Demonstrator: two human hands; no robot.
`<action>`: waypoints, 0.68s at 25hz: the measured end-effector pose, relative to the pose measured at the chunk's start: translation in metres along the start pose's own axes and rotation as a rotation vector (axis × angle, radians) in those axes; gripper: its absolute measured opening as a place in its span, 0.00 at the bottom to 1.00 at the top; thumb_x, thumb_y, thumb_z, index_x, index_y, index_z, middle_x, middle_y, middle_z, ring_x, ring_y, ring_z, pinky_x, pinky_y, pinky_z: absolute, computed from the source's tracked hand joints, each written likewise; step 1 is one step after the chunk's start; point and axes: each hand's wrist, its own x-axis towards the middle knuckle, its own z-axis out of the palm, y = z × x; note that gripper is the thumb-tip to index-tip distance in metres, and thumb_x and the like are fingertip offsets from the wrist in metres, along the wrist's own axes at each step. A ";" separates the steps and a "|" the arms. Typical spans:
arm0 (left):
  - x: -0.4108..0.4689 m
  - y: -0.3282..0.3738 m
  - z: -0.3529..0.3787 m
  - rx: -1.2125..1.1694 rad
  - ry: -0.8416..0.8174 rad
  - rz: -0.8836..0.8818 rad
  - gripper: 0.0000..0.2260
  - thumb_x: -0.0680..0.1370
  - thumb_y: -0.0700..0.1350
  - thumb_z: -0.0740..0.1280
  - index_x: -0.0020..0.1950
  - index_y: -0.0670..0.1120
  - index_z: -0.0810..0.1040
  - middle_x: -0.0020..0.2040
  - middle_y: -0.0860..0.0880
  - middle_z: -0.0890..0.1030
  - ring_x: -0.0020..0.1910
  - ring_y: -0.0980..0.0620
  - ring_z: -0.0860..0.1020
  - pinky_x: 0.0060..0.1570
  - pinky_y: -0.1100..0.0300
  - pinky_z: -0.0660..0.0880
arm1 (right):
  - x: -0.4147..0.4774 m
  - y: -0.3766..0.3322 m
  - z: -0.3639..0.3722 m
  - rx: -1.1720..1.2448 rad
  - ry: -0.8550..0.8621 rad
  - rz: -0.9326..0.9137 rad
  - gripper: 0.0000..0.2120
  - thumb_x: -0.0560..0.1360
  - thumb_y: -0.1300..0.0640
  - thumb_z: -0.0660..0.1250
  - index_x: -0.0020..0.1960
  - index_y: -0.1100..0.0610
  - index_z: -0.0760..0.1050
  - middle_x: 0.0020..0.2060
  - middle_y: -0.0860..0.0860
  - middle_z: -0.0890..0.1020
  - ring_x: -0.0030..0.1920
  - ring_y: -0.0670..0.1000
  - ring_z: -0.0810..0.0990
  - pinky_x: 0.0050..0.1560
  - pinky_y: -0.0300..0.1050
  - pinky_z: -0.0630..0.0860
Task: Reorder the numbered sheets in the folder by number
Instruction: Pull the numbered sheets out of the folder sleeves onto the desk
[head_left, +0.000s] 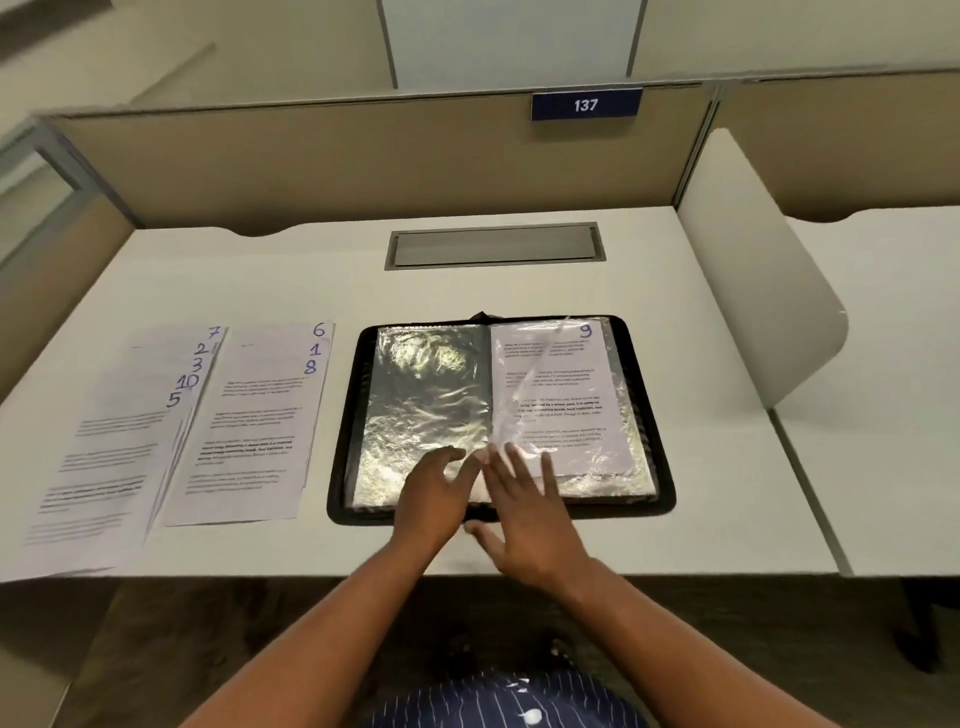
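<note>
2 hands (434, 493) (527, 519) over open fldr (350, 415).

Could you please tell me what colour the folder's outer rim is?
Black. The folder has a plain black rim, which shows best in the head view.

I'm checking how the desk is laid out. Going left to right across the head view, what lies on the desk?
First the fanned pile of sheets (7, 2, 3, 10, 5 showing) → second pile of sheets (6, 1, 8) → open folder: empty sleeve → sheet 9.
</note>
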 end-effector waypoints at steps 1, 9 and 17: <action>0.003 0.003 -0.005 -0.040 0.019 -0.033 0.23 0.76 0.68 0.66 0.59 0.52 0.81 0.58 0.56 0.81 0.57 0.55 0.79 0.59 0.55 0.75 | 0.006 -0.012 -0.001 0.035 -0.031 -0.079 0.39 0.81 0.34 0.53 0.84 0.54 0.49 0.83 0.51 0.51 0.82 0.50 0.37 0.78 0.62 0.33; 0.021 -0.019 -0.056 -0.034 0.270 -0.182 0.08 0.79 0.52 0.67 0.43 0.51 0.79 0.40 0.54 0.81 0.44 0.48 0.81 0.40 0.59 0.72 | 0.000 -0.007 0.017 0.029 0.016 -0.107 0.31 0.82 0.39 0.56 0.81 0.53 0.62 0.81 0.49 0.61 0.82 0.50 0.54 0.80 0.52 0.34; 0.006 -0.026 -0.013 0.093 0.099 0.152 0.17 0.79 0.49 0.69 0.68 0.52 0.77 0.69 0.54 0.77 0.68 0.53 0.74 0.65 0.60 0.69 | -0.035 0.063 0.019 -0.041 -0.105 0.332 0.39 0.78 0.33 0.40 0.84 0.53 0.47 0.83 0.50 0.44 0.82 0.50 0.39 0.81 0.56 0.35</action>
